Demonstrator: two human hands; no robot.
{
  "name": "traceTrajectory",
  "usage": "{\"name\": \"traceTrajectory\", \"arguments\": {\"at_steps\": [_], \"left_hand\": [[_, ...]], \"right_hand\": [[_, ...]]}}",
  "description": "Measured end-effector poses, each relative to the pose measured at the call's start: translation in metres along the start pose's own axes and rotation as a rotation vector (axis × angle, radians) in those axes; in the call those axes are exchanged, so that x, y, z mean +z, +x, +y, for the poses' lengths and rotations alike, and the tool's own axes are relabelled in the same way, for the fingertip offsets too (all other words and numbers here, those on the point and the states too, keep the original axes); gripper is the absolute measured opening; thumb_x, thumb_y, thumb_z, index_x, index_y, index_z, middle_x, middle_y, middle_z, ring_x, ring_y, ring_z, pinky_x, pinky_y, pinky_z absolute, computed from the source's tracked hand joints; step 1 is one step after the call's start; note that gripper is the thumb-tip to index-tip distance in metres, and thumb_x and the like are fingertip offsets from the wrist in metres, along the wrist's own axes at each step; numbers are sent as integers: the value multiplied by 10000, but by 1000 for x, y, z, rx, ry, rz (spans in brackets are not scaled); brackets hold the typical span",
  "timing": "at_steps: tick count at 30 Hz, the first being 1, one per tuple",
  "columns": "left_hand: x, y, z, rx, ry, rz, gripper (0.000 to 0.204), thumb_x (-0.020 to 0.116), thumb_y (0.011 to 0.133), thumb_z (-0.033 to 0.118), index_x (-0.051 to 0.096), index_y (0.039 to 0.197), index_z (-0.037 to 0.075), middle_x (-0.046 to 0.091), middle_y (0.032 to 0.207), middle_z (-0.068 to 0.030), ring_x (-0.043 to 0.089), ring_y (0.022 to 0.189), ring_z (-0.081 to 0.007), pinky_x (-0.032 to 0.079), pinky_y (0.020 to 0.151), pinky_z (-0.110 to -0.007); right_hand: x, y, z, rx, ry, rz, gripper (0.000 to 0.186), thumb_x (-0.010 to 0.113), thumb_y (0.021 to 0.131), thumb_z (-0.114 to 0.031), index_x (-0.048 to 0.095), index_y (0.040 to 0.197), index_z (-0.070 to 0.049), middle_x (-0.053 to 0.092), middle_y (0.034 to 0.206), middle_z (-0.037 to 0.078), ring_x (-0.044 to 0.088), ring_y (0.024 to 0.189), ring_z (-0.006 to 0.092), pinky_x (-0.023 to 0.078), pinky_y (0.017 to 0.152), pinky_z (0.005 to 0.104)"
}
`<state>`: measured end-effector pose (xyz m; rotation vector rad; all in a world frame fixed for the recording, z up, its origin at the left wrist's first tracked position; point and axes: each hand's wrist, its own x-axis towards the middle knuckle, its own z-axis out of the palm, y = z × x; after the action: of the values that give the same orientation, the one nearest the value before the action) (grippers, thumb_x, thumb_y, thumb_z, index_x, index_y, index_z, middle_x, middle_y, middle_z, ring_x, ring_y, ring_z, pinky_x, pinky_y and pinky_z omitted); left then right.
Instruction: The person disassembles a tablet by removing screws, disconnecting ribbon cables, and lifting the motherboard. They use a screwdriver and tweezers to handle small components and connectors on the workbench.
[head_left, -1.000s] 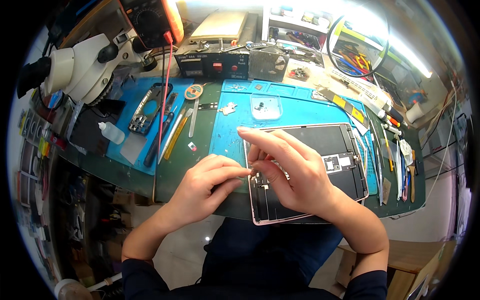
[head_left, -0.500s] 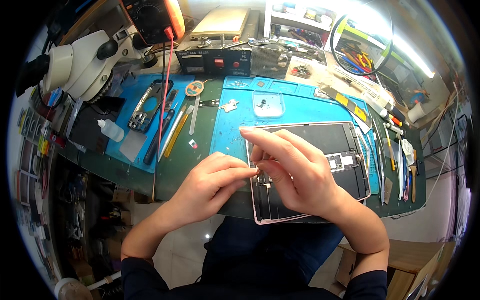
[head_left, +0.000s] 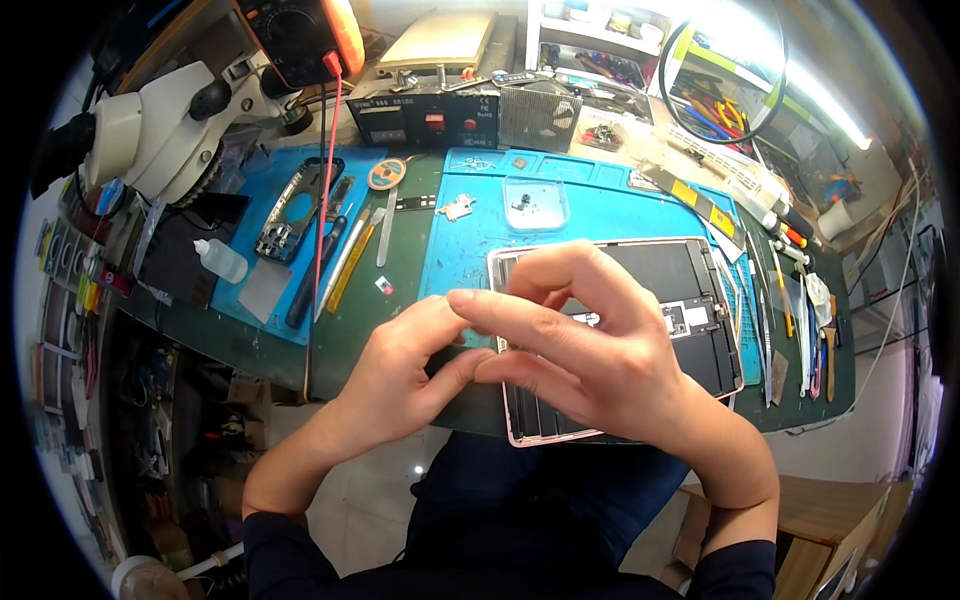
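An opened tablet (head_left: pixel 680 268) with a pink rim and a black inside is laid partly on a blue mat (head_left: pixel 455 262), close to the front edge of the green table (head_left: pixel 405 262). A small white and silver part (head_left: pixel 688 320) is seen near the right side of the tablet. The left part of the tablet is covered by the right hand (head_left: pixel 605 355), which is held above it. The left hand (head_left: pixel 400 370) is held just beside the tablet, on its left. The two hands are brought together, with the tips of the thumbs put close to each other and the right pointing finger laid by the left one. In each hand, a gap is left between the thumb and the pointing finger, and the other right fingers are bent. It cannot be told if a tiny thing is pinched there, as some fingertips are hidden. Behind the tablet, a clear box (head_left: pixel 555 212) with small dark bits in it is set on the mat, and a small silver piece (head_left: pixel 457 207) is placed to its left. Farther left, a yellow tool (head_left: pixel 352 262), a dark screwdriver (head_left: pixel 303 295), an empty-looking phone frame (head_left: pixel 298 210) and a white bottle (head_left: pixel 222 261) are laid out. On the far right, a brush (head_left: pixel 829 355) is seen. A white microscope (head_left: pixel 165 130) is placed at the back left, near a black and orange meter (head_left: pixel 290 40).
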<state>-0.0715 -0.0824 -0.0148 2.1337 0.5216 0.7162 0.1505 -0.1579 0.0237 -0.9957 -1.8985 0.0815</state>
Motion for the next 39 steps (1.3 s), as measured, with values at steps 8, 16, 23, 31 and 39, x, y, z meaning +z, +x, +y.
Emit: {"name": "traceTrajectory", "arguments": {"at_steps": [8, 16, 23, 31, 39], "left_hand": [[9, 17, 0, 37, -50, 23, 201, 833, 958, 75, 779, 1143, 17, 785, 921, -139, 771, 856, -256, 593, 781, -372], [18, 26, 0, 9, -19, 57, 523, 887, 904, 104, 646, 1358, 7, 784, 1027, -87, 744, 921, -202, 595, 824, -362], [7, 21, 4, -44, -49, 29, 567, 827, 939, 45, 588, 1450, -13, 765, 1097, -89, 750, 1078, -185, 597, 911, -336], [7, 22, 6, 33, -51, 2, 686, 848, 923, 55, 557, 1543, 8, 729, 1149, -95, 707, 967, -173, 585, 828, -323], [10, 24, -1, 87, -62, 6, 619, 834, 937, 69, 577, 1498, 17, 705, 1074, -94, 709, 933, -197, 586, 788, -333]], "right_hand": [[-2, -2, 4, 52, 31, -40, 509, 838, 851, -14, 798, 1353, -93, 666, 887, 59, 681, 796, 220, 564, 676, 323], [-3, -7, 4, 97, 41, -64, 562, 775, 907, 30, 721, 1455, -81, 740, 1100, 128, 721, 876, 254, 608, 839, 377], [-1, -4, 2, 86, 114, -23, 575, 721, 936, 60, 679, 1498, -56, 744, 1166, 151, 740, 924, 271, 615, 836, 387], [2, -5, 7, 41, 73, -11, 583, 684, 942, 88, 666, 1509, -49, 733, 1111, 156, 732, 940, 277, 613, 858, 381], [2, -4, 3, 97, 166, -14, 637, 671, 927, 109, 628, 1546, -37, 703, 1063, 132, 708, 912, 267, 606, 828, 386]]}}
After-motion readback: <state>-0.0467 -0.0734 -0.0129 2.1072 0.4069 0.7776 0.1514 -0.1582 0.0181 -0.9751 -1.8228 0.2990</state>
